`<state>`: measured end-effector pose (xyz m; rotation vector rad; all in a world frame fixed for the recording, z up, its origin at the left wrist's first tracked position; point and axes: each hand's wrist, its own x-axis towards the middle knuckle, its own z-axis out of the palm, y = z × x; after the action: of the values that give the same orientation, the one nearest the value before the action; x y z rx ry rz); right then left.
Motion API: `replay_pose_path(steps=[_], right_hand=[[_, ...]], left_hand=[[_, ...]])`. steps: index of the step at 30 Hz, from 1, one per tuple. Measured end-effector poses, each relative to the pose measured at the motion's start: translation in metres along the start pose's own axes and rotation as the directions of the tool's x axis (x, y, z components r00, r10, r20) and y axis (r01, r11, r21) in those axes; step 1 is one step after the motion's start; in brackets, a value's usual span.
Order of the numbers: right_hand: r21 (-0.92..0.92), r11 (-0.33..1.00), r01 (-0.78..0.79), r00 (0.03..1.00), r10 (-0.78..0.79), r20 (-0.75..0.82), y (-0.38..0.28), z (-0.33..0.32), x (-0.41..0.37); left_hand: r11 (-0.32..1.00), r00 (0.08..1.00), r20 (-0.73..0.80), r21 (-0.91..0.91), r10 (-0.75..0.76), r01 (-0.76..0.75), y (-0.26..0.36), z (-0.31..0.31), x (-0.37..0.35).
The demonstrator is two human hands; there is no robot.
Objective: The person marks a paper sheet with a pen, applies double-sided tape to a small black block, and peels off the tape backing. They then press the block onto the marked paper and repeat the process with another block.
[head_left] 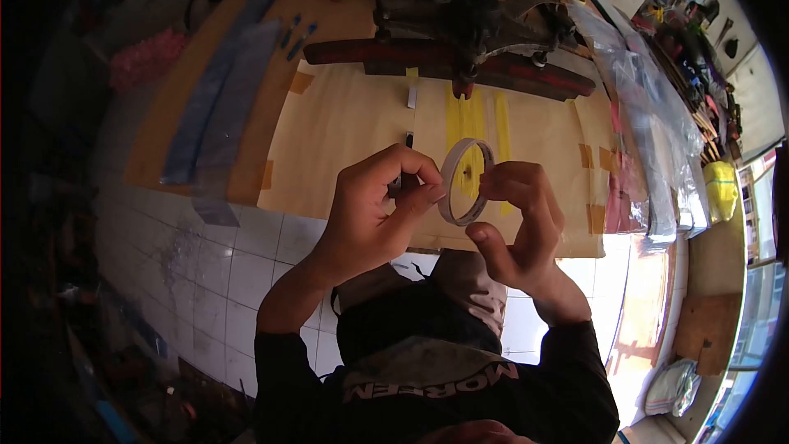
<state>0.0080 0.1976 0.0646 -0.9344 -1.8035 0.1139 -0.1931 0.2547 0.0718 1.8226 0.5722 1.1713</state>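
Observation:
I hold a thin whitish ring (454, 195) upright between both hands, above a work board covered in tan paper (345, 131). My left hand (374, 205) pinches the ring's left side between thumb and forefinger and also seems to grip a small dark object (396, 185). My right hand (518, 222) grips the ring's right edge, fingers curled over the top and thumb below. Through the ring I see yellow tape strips (470, 119) on the paper.
A dark metal machine (452, 8) on a reddish bar (526, 74) stands at the board's far end. Clear plastic bags (649, 115) lie along the right. Grey-blue strips (222, 99) lie at the left. White floor tiles (222, 263) are below.

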Motion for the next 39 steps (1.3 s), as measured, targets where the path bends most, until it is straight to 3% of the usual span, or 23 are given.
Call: replay_pose_path(steps=[1, 3, 5, 8, 11, 14, 17, 19, 20, 25, 29, 35, 37, 38, 39], right_hand=[[-0.045, 0.999, -0.029, 0.994, 0.034, 0.100, -0.010, -0.001, 0.004], [-0.020, 0.996, -0.090, 0.990, 0.092, 0.104, -0.017, 0.004, 0.006], [-0.018, 0.967, -0.253, 0.963, 0.254, 0.089, -0.013, 0.006, 0.004], [-0.003, 0.976, -0.216, 0.976, 0.216, 0.027, -0.010, 0.001, 0.008], [-0.023, 0.983, -0.181, 0.983, 0.182, 0.033, -0.008, -0.009, 0.012], [-0.129, 0.968, -0.216, 0.969, 0.229, 0.089, -0.010, -0.015, 0.014], [-0.114, 0.962, -0.250, 0.968, 0.250, -0.014, -0.012, -0.016, 0.015], [-0.097, 0.968, -0.230, 0.973, 0.227, -0.038, -0.012, -0.019, 0.014], [-0.107, 0.970, -0.219, 0.976, 0.216, -0.040, -0.012, -0.020, 0.014], [-0.144, 0.981, -0.132, 0.990, 0.137, 0.023, -0.014, -0.027, 0.011], [-0.175, 0.984, -0.041, 0.995, 0.057, 0.087, -0.014, -0.028, 0.011], [-0.133, 0.989, -0.066, 0.993, 0.079, 0.091, -0.016, -0.026, 0.010], [-0.133, 0.990, -0.055, 0.993, 0.068, 0.092, -0.017, -0.025, 0.010], [-0.133, 0.990, -0.044, 0.994, 0.057, 0.092, -0.017, -0.025, 0.009], [-0.134, 0.990, -0.048, 0.994, 0.061, 0.094, -0.018, -0.024, 0.009]], left_hand=[[1.000, 1.000, -0.003, -0.001, 0.003, -0.003, -0.002, 0.006, 0.001], [0.990, 0.991, -0.077, -0.077, 0.111, -0.117, -0.004, 0.018, 0.001], [0.990, 0.996, -0.034, -0.110, 0.087, -0.090, -0.001, 0.021, -0.002], [0.991, 0.994, -0.077, -0.102, 0.076, -0.084, 0.001, 0.020, -0.001], [0.985, 0.999, -0.001, -0.166, 0.046, -0.045, -0.006, 0.008, -0.003], [0.985, 0.984, 0.078, -0.079, 0.161, -0.155, -0.007, 0.005, -0.003], [0.976, 0.993, 0.016, -0.188, 0.117, -0.112, -0.007, 0.009, -0.005], [0.887, 0.995, -0.094, -0.455, 0.046, -0.084, -0.007, 0.015, -0.003], [0.887, 0.995, -0.094, -0.455, 0.044, -0.082, -0.011, 0.014, -0.004], [0.990, 0.993, 0.049, -0.101, 0.107, -0.101, -0.020, 0.009, -0.010], [0.993, 0.995, 0.034, -0.081, 0.090, -0.087, -0.014, 0.013, -0.009], [0.990, 0.993, 0.002, 0.080, 0.119, -0.119, -0.011, 0.014, -0.013], [0.992, 0.991, -0.135, -0.125, 0.017, -0.034, -0.008, 0.024, -0.015], [0.991, 0.991, -0.135, -0.128, 0.014, -0.031, -0.008, 0.023, -0.014], [0.995, 0.991, -0.092, 0.024, 0.097, -0.095, -0.010, 0.020, -0.014]])
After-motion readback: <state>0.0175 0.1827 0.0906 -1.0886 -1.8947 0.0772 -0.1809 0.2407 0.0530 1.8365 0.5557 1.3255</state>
